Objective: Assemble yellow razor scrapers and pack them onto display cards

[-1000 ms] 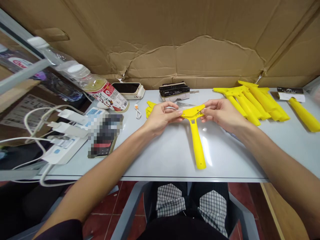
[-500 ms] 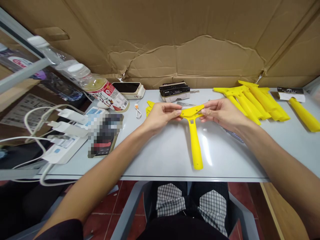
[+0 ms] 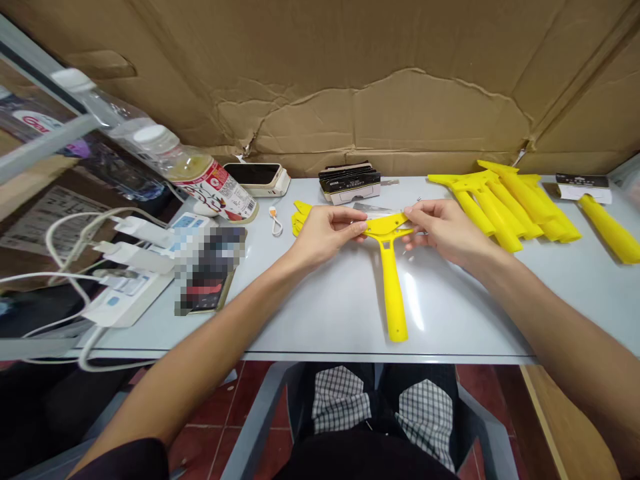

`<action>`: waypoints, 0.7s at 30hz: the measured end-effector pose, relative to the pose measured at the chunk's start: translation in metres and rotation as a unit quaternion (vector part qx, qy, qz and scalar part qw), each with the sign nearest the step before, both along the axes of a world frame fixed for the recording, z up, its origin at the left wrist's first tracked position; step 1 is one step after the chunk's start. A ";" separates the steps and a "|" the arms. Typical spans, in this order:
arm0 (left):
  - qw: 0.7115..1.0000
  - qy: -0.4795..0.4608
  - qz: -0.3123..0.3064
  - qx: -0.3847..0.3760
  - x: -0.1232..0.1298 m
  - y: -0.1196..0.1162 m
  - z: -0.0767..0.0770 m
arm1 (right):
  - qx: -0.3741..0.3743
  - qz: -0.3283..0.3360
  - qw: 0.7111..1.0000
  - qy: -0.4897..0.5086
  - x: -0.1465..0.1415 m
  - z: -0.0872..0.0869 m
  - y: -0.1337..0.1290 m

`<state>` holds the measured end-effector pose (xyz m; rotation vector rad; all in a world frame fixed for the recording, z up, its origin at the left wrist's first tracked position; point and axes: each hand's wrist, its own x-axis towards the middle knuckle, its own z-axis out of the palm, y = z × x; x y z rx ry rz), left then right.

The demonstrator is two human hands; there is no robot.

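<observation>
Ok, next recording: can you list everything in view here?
scraper handle: one, yellow, on table between hands
handle pile: several, yellow, back right
loose handle: one, yellow, far right
plastic pieces: a few, yellow, back, left of hands
bottles: two, clear, back left
power strip: one, white, left
card stack: one, black, back middle
cardboard sheet: one, brown, behind table
table: one, pale grey, under everything
left hand: one, pinching handle's left arm
right hand: one, pinching handle's right arm

White table [image 3: 325, 320], yellow plastic handles [image 3: 500, 207], stacked black cards [image 3: 349, 180], power strip [image 3: 125, 300], plastic bottle [image 3: 213, 190]
</observation>
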<state>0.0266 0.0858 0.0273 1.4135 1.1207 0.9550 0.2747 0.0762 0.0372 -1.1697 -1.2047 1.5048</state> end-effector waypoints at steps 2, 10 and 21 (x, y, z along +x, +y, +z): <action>1.000 0.001 0.004 -0.002 0.001 -0.001 0.001 | -0.003 -0.010 1.000 -0.014 0.001 0.001 0.000; 0.999 -0.036 0.020 0.006 0.002 -0.001 0.000 | 0.016 -0.021 0.999 -0.043 0.002 0.002 -0.001; 0.989 -0.131 0.048 -0.043 0.008 -0.001 -0.004 | 0.001 -0.014 0.999 -0.047 0.003 0.004 -0.003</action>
